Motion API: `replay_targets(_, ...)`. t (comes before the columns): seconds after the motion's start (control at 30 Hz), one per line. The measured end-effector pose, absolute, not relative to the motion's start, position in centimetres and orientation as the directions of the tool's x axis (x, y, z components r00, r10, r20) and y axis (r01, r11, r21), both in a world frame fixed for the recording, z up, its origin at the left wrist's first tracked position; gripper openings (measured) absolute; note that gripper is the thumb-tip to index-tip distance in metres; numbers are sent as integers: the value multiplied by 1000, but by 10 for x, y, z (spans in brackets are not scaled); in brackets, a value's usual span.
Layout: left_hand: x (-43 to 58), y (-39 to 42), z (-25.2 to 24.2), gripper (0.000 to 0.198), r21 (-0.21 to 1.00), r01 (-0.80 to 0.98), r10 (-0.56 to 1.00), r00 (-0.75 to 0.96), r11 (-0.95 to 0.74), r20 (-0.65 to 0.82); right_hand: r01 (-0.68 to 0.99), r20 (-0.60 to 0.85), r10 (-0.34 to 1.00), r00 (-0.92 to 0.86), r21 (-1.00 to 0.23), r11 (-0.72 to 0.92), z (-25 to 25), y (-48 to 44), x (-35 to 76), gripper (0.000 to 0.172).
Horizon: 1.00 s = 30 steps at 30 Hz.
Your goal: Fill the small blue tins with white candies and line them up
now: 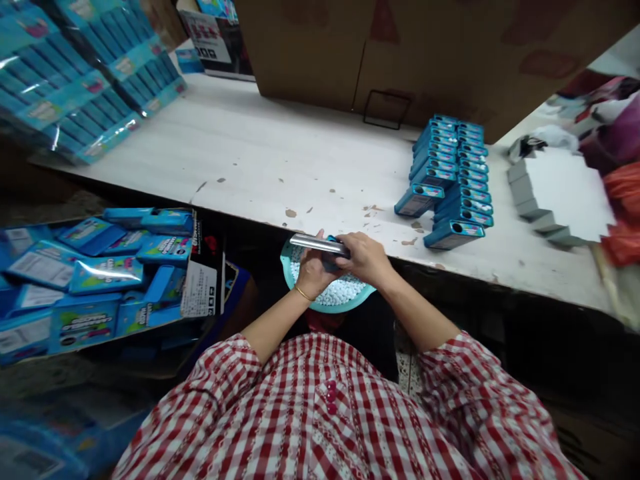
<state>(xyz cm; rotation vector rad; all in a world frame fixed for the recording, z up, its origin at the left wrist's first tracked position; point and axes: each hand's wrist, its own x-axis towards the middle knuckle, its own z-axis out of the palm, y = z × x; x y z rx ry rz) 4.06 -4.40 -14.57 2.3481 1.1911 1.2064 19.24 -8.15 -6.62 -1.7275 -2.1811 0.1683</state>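
Note:
In front of my body, both hands meet above a turquoise basin [286, 267] of small white pellets [345, 291]. My left hand [311, 275], with a thin bracelet at the wrist, is closed around what looks like a small blue box [330, 266], mostly covered by the fingers. My right hand [367, 259] is closed against it from the other side. A flat, shiny silver metal piece [316, 243] lies across the top between the hands, its near end under the right fingers. Its full shape is hidden.
Upright blue boxes [453, 233] stand in two rows on the white table [260, 153]. An open carton [207, 287] of loose blue boxes [107, 273] is at my left. Wrapped packs [75, 87] stand far left. White card pieces [565, 193] lie right; a large cardboard box [310, 60] is behind.

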Motion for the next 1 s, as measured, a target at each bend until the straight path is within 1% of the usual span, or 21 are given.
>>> replay_targets(0.07, 45, -44, -136, 94, 573, 469, 735, 325, -672, 596, 942, 222, 952, -209, -215, 257, -51, -83, 224, 39)
replay_targets(0.13, 43, -43, -129, 93, 616, 423, 745, 315, -664, 588, 968, 242, 953, -183, -123, 218, -41, -79, 264, 40)
replay_targets(0.2, 37, -40, -127, 82, 638, 407, 757, 325, -654, 567, 987, 266, 954, -141, -36, 155, -39, -71, 302, 39)
replay_targets(0.3, 26, -38, -127, 65, 627, 425, 757, 349, -653, 552, 994, 308, 946, -98, 76, 78, -44, -56, 337, 37)
replay_targets(0.37, 22, -38, -127, 61, 616, 442, 758, 358, -652, 545, 990, 328, 942, -75, 137, 31, -48, -48, 344, 36)
replay_targets(0.43, 18, -37, -126, 59, 610, 457, 762, 362, -647, 537, 983, 315, 947, -64, 182, 6, -47, -40, 342, 36)
replay_targets(0.5, 15, -37, -122, 57, 605, 467, 764, 367, -645, 531, 981, 277, 959, -51, 195, -5, -43, -33, 338, 35)
replay_targets(0.6, 9, -36, -117, 54, 596, 477, 762, 364, -646, 535, 985, 219, 976, 7, 167, -45, -37, -23, 334, 33)
replay_targets(0.73, 2, -36, -113, 49, 588, 473, 753, 353, -656, 556, 983, 196, 979, 62, 159, -94, -36, -17, 340, 31)
replay_targets(0.87, -1, -37, -116, 45, 593, 462, 751, 358, -659, 555, 971, 229, 964, 137, 161, -176, -40, -22, 358, 38)
replay_targets(1.0, -4, -36, -121, 47, 611, 467, 768, 350, -639, 536, 977, 348, 931, 113, 132, -168, -45, -51, 364, 43)
